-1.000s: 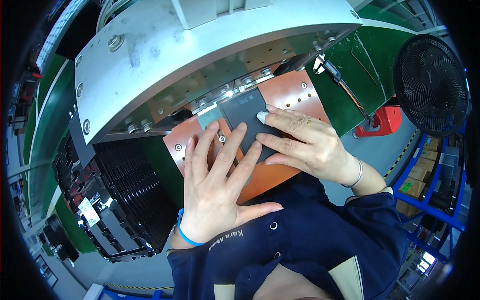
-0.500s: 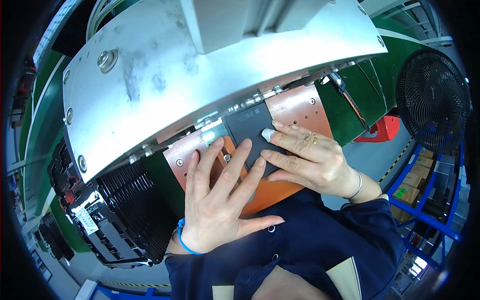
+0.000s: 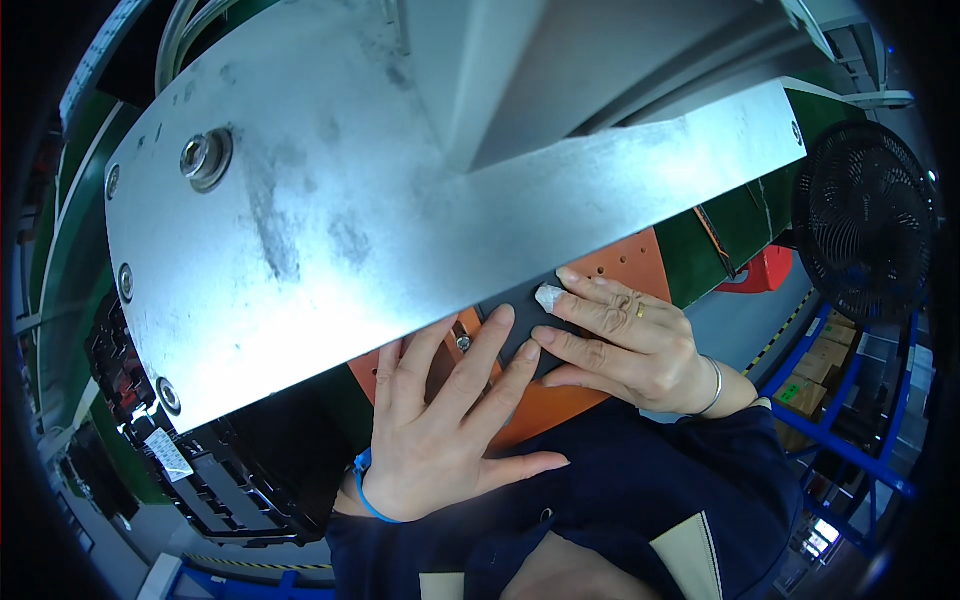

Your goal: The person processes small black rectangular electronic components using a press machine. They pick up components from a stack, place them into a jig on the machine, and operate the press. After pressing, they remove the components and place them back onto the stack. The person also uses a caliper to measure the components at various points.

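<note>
Flat dark-grey panel (image 3: 527, 306) lies on orange metal fixture (image 3: 637, 264), unreleased | left hand (image 3: 432, 430): fingers spread | right hand (image 3: 645, 352): fingers together

A green bench (image 3: 750, 218) bore an orange plate (image 3: 632, 264) pierced with small holes, on which a dark flat piece (image 3: 522, 303) lay, while to the plate's right a slim tool (image 3: 714, 243) rested on the green top, its far end hidden. On the left stood a stack of black trays (image 3: 265, 470), its footing out of sight. Farther right, beyond the bench, a blue rack (image 3: 850, 449) carried cardboard boxes (image 3: 800, 396) side by side on its shelf.
</note>
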A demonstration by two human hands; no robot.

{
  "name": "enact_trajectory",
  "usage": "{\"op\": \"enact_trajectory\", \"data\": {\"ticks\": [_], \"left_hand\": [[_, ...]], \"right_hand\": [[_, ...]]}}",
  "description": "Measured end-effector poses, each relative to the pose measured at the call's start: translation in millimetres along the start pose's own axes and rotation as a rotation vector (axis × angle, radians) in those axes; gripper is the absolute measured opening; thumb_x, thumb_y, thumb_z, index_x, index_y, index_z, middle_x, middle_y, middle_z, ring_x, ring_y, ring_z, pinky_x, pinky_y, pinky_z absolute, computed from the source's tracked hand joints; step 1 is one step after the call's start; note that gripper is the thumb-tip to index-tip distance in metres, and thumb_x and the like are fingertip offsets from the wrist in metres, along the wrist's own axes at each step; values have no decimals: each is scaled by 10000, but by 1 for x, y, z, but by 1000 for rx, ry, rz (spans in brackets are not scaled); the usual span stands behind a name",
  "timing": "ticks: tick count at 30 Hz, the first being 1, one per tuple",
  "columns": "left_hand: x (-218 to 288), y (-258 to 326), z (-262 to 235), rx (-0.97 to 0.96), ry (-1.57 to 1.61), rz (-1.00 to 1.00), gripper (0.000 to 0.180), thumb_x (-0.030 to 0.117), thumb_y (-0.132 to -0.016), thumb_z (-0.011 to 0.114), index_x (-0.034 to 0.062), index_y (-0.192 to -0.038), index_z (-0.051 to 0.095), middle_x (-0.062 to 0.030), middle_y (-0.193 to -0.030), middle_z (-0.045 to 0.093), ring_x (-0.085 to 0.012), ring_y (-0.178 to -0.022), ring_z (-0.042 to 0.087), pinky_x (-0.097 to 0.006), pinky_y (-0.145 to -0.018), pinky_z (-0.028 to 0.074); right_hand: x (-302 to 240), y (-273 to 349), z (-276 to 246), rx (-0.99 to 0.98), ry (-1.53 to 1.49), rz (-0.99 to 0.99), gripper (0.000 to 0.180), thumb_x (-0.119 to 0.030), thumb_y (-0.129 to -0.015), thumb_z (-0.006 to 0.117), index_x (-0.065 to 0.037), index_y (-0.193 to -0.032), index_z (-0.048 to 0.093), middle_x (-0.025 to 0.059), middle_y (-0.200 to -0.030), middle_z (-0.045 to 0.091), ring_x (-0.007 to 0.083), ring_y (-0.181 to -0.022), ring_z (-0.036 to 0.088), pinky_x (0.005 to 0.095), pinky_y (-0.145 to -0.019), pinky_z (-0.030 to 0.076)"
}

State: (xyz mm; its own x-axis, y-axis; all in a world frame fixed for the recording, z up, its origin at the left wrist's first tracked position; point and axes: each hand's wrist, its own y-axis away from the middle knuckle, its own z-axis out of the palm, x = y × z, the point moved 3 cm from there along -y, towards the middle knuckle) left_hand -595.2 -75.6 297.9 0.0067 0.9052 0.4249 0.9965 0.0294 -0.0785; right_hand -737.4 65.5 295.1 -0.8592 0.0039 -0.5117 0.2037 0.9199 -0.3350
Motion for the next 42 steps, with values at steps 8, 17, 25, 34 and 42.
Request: {"op": "enact_trajectory", "data": {"ticks": [8, 17, 25, 34, 42], "left_hand": [[1, -2, -1, 26, 11, -3, 835, 778, -661, 658, 156, -1217, 698, -91, -1398, 534, -414, -1313, 364, -533, -1090, 320], [2, -4, -1, 52, 12, -6, 796, 734, -655, 693, 149, -1196, 707, -101, -1391, 536, -421, -1295, 381, -526, -1068, 349], [3, -3, -2, 50, -6, -7, 775, 711, -657, 711, 152, -1193, 709, -98, -1391, 538, -419, -1295, 383, -524, -1069, 350], [2, -3, -1, 58, -2, 3, 751, 692, -669, 720, 153, -1192, 708, -94, -1391, 538, -416, -1297, 382, -529, -1076, 341], [2, -3, -1, 104, 27, 3, 716, 637, -668, 752, 133, -1175, 709, -99, -1391, 535, -411, -1295, 386, -527, -1064, 344]], "right_hand": [[0, -1, -1, 5, -9, 11, 436, -213, -650, 849, -7, -1013, 725, 191, -1187, 666, 351, -1130, 642, 416, -921, 562], [-2, -2, -2, -11, 22, 38, 425, -225, -656, 841, -42, -1028, 746, 154, -1163, 687, 335, -1158, 628, 410, -958, 542], [-1, -2, -2, -8, 22, 20, 422, -217, -657, 841, -38, -1026, 745, 149, -1151, 693, 331, -1155, 630, 412, -960, 542], [-2, -2, -2, -1, 13, 6, 401, -201, -676, 837, -11, -1011, 729, 155, -1169, 682, 330, -1131, 644, 401, -935, 560], [-4, -1, -2, 8, 41, 7, 374, -202, -703, 827, -17, -1013, 731, 152, -1160, 686, 330, -1131, 643, 403, -950, 546]]}}
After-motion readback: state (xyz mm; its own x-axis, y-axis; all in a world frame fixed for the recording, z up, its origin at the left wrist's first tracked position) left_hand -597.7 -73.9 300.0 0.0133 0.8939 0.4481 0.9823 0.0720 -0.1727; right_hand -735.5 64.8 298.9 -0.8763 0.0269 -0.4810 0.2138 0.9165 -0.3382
